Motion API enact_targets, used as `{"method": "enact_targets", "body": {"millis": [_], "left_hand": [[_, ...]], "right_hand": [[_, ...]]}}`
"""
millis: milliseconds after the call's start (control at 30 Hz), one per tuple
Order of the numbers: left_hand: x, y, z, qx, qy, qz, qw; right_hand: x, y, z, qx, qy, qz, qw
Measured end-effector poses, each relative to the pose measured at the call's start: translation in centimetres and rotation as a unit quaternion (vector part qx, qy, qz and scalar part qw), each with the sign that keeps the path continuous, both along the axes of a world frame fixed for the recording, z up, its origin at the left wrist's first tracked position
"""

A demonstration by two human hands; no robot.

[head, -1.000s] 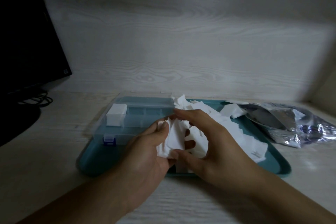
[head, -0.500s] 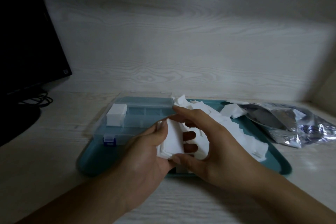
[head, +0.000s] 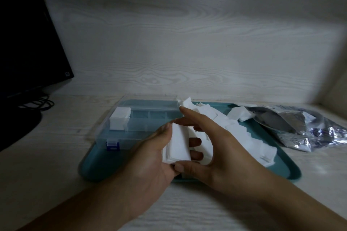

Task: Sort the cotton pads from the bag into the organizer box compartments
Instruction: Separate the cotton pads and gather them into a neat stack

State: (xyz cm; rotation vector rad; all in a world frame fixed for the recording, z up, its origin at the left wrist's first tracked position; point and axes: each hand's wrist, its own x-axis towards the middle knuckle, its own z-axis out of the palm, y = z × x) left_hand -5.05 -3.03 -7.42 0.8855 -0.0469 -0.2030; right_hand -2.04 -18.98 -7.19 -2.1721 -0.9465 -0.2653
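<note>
Teal tray (head: 120,167) on pale wood-grain table (head: 56,165). Dark monitor (head: 28,43) at far left, black cables (head: 40,102) coiled beneath. Pale wood-grain wall (head: 187,43) behind.

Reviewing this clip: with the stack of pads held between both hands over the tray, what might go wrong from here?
1. The stack of cotton pads is pinched only at its edges by the left hand and right hand; loose pads may fan out or drop onto the teal tray.
2. Only the far-left compartment of the organizer box visibly holds pads; a skewed stack might catch on a divider.
3. The loose pads behind the hands could get dragged off the tray.
</note>
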Motion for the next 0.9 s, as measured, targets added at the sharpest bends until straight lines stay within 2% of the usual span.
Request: {"method": "enact_targets", "body": {"millis": [267,600,767,900], "left_hand": [[-0.05,-0.67,-0.01,0.009,0.005,0.065,0.998],[-0.22,-0.55,-0.41,0.073,-0.015,0.043,0.996],[-0.21,-0.41,-0.60,0.116,-0.051,0.007,0.992],[-0.02,-0.22,-0.84,0.131,-0.044,-0.013,0.990]], "right_hand": [[-0.18,0.24,-0.18,-0.003,-0.030,-0.007,1.000],[-0.61,0.62,-0.51,0.015,-0.032,0.028,0.999],[-0.64,0.58,-0.54,-0.020,-0.097,0.028,0.995],[-0.79,0.64,-0.45,-0.061,-0.159,0.022,0.985]]}}
